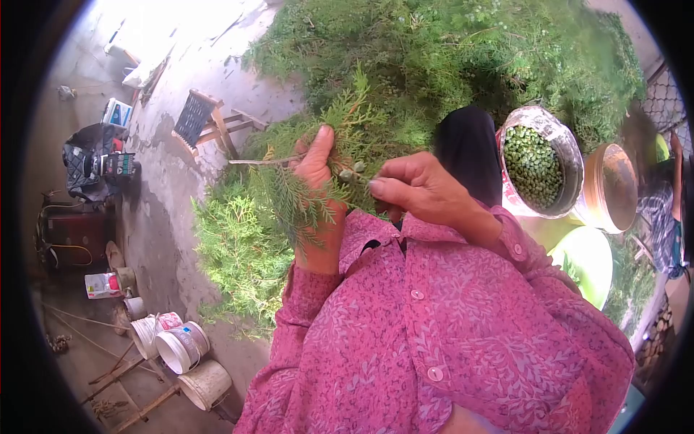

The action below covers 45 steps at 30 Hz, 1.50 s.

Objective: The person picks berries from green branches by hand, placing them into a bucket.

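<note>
My left hand (318, 170) is closed around an evergreen branch (293, 199), its thumb pointing up along the stem. Flat, scaly green sprays spread from both sides of that hand, and a bare woody end sticks out to the left. Small pale-green cones (348, 173) sit on the branch between my two hands. My right hand (430, 189) is at the cones, thumb and forefinger pinched together; what lies between the fingertips is too small to make out. A bucket of picked green cones (533, 166) stands to the right of my right hand.
A big heap of cut evergreen branches (448, 61) lies ahead. Right of the cone bucket are a tan bucket (622, 188) and a bright green basin (596, 264). A small folding stool (206, 126) and several white buckets (184, 347) stand left. Another person's arm (677, 177) shows at far right.
</note>
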### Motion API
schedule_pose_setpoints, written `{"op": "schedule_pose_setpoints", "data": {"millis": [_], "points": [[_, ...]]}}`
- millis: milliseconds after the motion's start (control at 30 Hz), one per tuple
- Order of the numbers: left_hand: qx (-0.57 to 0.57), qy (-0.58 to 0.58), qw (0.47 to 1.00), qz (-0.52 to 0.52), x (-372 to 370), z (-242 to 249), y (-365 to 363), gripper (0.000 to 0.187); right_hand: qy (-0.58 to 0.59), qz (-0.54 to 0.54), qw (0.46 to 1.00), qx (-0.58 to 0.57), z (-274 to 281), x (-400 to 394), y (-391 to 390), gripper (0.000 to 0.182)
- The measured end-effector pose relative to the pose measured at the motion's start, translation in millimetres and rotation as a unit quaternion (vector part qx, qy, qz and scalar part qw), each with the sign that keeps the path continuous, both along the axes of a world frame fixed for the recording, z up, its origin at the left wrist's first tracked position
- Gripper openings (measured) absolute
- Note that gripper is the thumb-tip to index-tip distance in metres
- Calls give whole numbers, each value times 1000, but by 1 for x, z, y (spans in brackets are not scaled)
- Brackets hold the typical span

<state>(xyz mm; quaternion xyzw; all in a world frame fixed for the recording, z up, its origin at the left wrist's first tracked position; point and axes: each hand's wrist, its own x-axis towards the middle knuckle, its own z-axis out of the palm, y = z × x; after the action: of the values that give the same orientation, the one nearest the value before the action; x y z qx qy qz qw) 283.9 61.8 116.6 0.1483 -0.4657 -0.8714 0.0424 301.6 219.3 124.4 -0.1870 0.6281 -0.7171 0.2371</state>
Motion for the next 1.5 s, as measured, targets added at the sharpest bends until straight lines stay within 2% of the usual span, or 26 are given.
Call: {"op": "schedule_pose_setpoints", "data": {"millis": [67, 133, 167, 200, 233, 267, 300, 367, 400, 433, 500, 533, 600, 700, 867, 933, 967, 1033, 1067, 1133, 1200, 1233, 1300, 1333, 1400, 1500], "points": [[-67, 20, 997, 14, 4, 9, 6, 15, -37, -10, 999, -6, 7, 3, 4, 25], [-87, 25, 995, 42, 2, 9, 5, 14, 99, -20, 993, 55, 11, 8, 7, 23], [-106, 30, 992, 68, -2, 10, 5, 13, 99, -18, 993, 54, 13, 9, 9, 23], [2, -52, 992, 112, -14, -2, -13, 9, 124, 24, 991, 39, 15, 11, 12, 21], [1, -52, 992, 111, -14, -4, -19, 9, 148, 63, 987, 23, 17, 11, 14, 20], [13, -11, 994, 105, -15, -3, -22, 9, -30, 105, 994, 5, 20, 10, 17, 13], [26, 28, 994, 99, -15, -3, -24, 8, -30, 104, 994, 5, 14, 5, 15, 13], [10, 24, 996, 85, -5, 8, -17, 9, -197, -9, 975, -101, -14, -13, 7, 13], [20, 13, 997, 72, -3, 11, -13, 9, -231, 6, 966, -117, -23, -21, 8, 20], [29, 2, 998, 57, -2, 12, -10, 10, -230, 5, 966, -117, -30, -21, 7, 20], [11, 11, 998, 55, 0, 14, -4, 10, -304, 6, 937, -172, -35, -20, 4, 18], [-5, 21, 998, 55, 0, 13, 0, 11, -305, 3, 937, -172, -34, -19, 2, 18], [-41, 23, 997, 67, -1, 9, 5, 12, -276, 74, 928, -239, -30, -18, -4, 18], [-85, 23, 992, 85, 0, 9, 6, 14, -318, 46, 917, -234, -25, -17, -8, 13], [-148, -4, 984, 103, -1, 13, -8, 14, -237, 82, 932, -262, -26, -10, 5, 8], [-16, 30, 994, 108, -10, 12, -25, 14, -210, 89, 939, -257, -12, -10, 10, 8], [-16, 30, 994, 108, -9, 10, -24, 14, -238, 45, 934, -262, -5, -11, 12, 8], [-136, 46, 981, 128, -3, 15, -14, 16, -265, -1, 926, -269, -2, -13, 13, 9], [-137, 48, 981, 126, -2, 17, -10, 16, -252, 10, 931, -263, -1, -15, 12, 10], [-300, 1, 939, 165, 2, 20, -1, 14, -238, 21, 936, -258, 0, -17, 10, 11], [-269, 20, 951, 149, 5, 23, 4, 14, -171, 27, 969, -174, -1, -17, 3, 21], [-238, 40, 961, 133, 7, 24, 5, 14, -171, 27, 970, -173, 0, -16, 0, 21], [-249, 48, 960, 120, 12, 30, 11, 14, -99, -3, 995, -29, 3, -14, -5, 36], [-261, 57, 958, 107, 14, 31, 13, 14, -99, -2, 995, -30, 0, -13, -9, 36], [-271, 63, 955, 99, 15, 26, 14, 14, -13, -21, 999, 32, -12, -12, -17, 53], [-276, 66, 955, 82, 16, 23, 13, 15, -12, -25, 999, 19, -14, -12, -17, 58]]}}
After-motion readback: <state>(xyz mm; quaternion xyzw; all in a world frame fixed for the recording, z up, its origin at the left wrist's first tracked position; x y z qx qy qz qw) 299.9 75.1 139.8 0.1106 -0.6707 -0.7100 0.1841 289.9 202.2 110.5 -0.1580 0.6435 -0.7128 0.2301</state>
